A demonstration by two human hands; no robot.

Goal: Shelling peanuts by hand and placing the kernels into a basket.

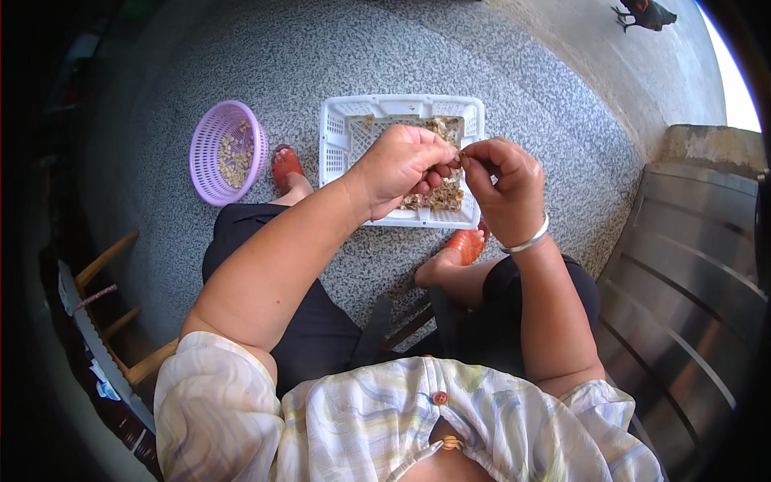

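Over a white plastic basket (328,144) my left hand (409,159) and my right hand (506,175) meet at the fingertips. A small pale piece (457,158) is pinched between them; what it is I cannot tell. The left fingers are curled, and whether more lies inside them is hidden. A silver bangle (531,238) circles the right wrist. Brown, crumpled dry pieces (446,196), perhaps pods or shells, lie in the right part of the basket. To the left, a purple plastic colander (262,147) holds small pale pieces (235,158) like beans or kernels.
My feet in red sandals (285,169) rest on the speckled floor (361,54) near the basket. A wooden chair (150,361) stands at the lower left, a metal panel (680,271) at the right. A dark bird (647,15) is at the top right.
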